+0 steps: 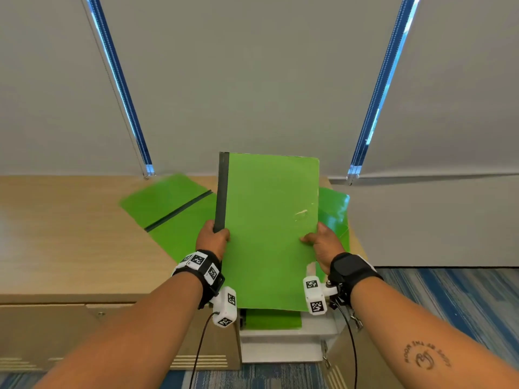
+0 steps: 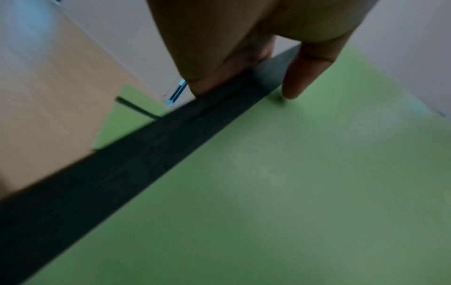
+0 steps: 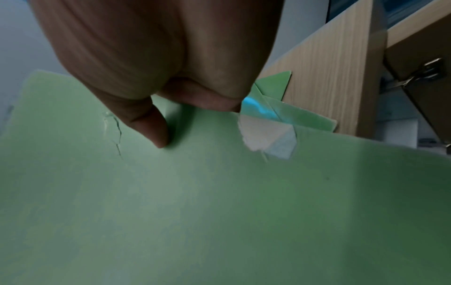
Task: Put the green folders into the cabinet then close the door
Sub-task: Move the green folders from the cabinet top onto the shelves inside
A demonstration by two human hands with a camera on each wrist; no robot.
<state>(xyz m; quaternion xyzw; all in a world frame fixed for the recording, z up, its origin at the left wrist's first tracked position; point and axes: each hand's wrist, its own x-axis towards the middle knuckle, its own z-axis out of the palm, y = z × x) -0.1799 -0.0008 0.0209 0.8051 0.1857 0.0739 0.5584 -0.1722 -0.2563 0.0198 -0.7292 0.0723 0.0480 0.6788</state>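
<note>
Both hands hold a green folder point(image 1: 269, 228) with a dark spine up in front of me, above the wooden cabinet top point(image 1: 70, 234). My left hand point(image 1: 212, 238) grips the dark spine point(image 2: 151, 146), thumb on the green cover. My right hand point(image 1: 318, 242) pinches the folder's right edge point(image 3: 219, 192), thumb on the cover beside a torn patch. More green folders point(image 1: 171, 209) lie spread on the cabinet top behind it. Another green folder point(image 1: 272, 318) shows inside the open cabinet compartment point(image 1: 280, 343) below.
The open cabinet door point(image 1: 365, 357) swings out at lower right, its hinge point(image 3: 424, 73) in the right wrist view. Grey roller blinds point(image 1: 252, 80) hang behind. Blue striped carpet point(image 1: 455, 299) lies to the right.
</note>
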